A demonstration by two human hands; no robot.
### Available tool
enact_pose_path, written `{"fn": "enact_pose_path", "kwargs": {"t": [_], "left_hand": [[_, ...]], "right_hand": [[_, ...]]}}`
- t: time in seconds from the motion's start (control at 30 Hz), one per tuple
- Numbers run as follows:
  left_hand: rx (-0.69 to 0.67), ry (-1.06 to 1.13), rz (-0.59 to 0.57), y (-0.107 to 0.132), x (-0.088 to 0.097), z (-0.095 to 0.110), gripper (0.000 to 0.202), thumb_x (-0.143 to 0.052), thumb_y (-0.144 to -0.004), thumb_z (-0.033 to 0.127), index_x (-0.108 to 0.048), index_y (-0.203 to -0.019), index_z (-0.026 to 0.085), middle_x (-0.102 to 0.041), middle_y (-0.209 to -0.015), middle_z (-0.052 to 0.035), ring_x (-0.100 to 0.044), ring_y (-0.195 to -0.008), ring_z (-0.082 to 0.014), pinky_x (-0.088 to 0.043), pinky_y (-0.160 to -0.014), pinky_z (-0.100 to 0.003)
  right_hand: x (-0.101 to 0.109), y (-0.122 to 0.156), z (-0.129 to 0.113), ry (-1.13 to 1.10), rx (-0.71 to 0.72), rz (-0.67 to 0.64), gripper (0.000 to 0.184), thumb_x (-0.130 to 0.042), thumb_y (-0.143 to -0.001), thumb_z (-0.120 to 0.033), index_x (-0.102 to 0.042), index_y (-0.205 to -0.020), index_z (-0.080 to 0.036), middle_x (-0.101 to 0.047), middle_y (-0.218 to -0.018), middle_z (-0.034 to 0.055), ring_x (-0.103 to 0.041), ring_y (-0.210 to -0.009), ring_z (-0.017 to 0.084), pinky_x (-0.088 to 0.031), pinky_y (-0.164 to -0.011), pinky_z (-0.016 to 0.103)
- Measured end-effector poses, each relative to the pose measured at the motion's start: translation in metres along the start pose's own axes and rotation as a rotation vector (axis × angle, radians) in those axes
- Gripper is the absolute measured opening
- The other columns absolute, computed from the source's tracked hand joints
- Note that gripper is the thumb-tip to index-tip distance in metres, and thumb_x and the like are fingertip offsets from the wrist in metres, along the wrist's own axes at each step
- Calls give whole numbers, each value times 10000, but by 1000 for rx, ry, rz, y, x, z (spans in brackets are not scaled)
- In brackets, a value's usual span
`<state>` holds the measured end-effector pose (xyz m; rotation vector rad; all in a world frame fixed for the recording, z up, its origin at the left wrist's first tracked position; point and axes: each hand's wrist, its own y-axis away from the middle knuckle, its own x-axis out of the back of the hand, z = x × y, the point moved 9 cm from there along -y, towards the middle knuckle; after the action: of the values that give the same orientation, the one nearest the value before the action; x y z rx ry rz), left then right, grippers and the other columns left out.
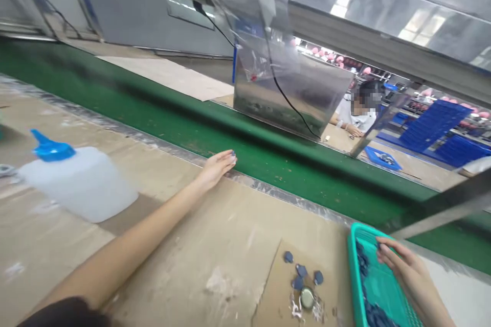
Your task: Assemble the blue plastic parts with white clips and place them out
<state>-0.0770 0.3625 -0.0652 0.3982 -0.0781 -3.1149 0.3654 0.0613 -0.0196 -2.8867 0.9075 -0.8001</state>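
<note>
Head view, looking forward and down. A brown tabletop [238,230] fills the lower part, its far edge a scuffed strip [264,188] running slantwise beside a long green belt [276,163].

The left arm stretches across to that edge, and the left hand [218,169] hangs its fingertips just over the belt. Its grip is closed on a small dark piece [233,153], mostly hidden by the fingers.

At the lower right, the right hand [408,271] is above a turquoise basket [353,271], fingertips pinched on another dark piece [379,246]. Dark pieces [378,316] lie along the basket's left side and near end.

Just left of the basket, a cardboard sheet [274,288] carries four blue-grey pieces [288,256] and a round, metallic-looking disc [307,297]. Between this sheet and the left forearm, a broad stretch of tabletop gives room to move.

A white bottle [95,184] with a blue cap [56,149] is left of the forearm. A slanting metal post [445,202] narrows the space beyond the basket. Across the belt, a person [360,115] sits near a blue tray [382,157].
</note>
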Motion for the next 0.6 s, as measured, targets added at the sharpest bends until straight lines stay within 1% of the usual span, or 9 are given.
{"fn": "enact_pose_path", "kwargs": {"t": [0.03,0.07,0.13,0.17,0.23,0.33,0.4,0.47,0.6], "left_hand": [[107,161,-57,21,-14,-11,226,-559,-728,78,-558,-953,101,-622,-842,-51,-604,-770,-99,-476,-830,-265],[205,282,-104,44,-28,-19,138,-543,-736,56,-575,-863,99,-621,-799,-40,-604,-759,-91,-474,-839,-249],[327,358,-158,86,-52,-28,109,-504,-759,31,-585,-780,102,-625,-777,-33,-602,-766,-83,-470,-849,-225],[358,358,-184,106,-64,-30,125,-496,-764,27,-593,-788,102,-631,-796,-34,-602,-782,-85,-467,-857,-222],[386,328,-271,142,-88,-30,156,-511,-762,34,-601,-865,107,-637,-856,-40,-602,-825,-95,-459,-873,-233],[394,257,-453,190,-118,-31,240,-557,-748,87,-577,-982,134,-628,-933,-45,-609,-846,-120,-468,-854,-271],[362,159,-534,211,-126,-35,292,-595,-726,135,-563,-1016,151,-621,-957,-51,-618,-818,-137,-483,-805,-292],[314,36,-593,223,-127,-41,345,-627,-695,166,-556,-1032,155,-632,-919,-49,-621,-799,-147,-481,-784,-304],[261,-102,-646,226,-124,-52,410,-656,-637,147,-554,-1035,144,-657,-841,-38,-611,-847,-154,-440,-843,-314]], "right_hand": [[-9,13,-13,-83,7,-8,287,-634,-667,-420,-660,-806,-171,-611,-635,56,-606,-582,203,-528,-535,296],[-21,29,-29,-145,63,-20,242,-605,-712,-389,-649,-832,-183,-606,-702,56,-602,-603,185,-529,-573,297],[-53,63,-64,-154,228,-124,171,-570,-757,-320,-648,-840,-193,-580,-873,86,-596,-652,171,-525,-579,292],[-71,79,-78,-102,308,-202,143,-563,-768,-281,-651,-844,-198,-568,-893,95,-591,-758,192,-522,-620,294],[-97,103,-95,-51,418,-323,132,-536,-788,-231,-647,-856,-206,-554,-910,100,-574,-831,198,-515,-666,304],[-109,114,-100,-15,471,-394,159,-495,-812,-202,-624,-906,-210,-555,-921,92,-571,-849,189,-509,-676,299],[-111,116,-98,67,521,-445,168,-478,-823,-191,-600,-937,-209,-570,-913,82,-567,-848,184,-495,-697,302],[-115,119,-97,174,601,-485,162,-460,-833,-169,-569,-947,-205,-583,-892,71,-557,-835,181,-474,-709,307],[-129,127,-89,366,739,-494,150,-404,-843,-110,-509,-911,-193,-575,-820,61,-517,-786,187,-440,-688,322]]}}
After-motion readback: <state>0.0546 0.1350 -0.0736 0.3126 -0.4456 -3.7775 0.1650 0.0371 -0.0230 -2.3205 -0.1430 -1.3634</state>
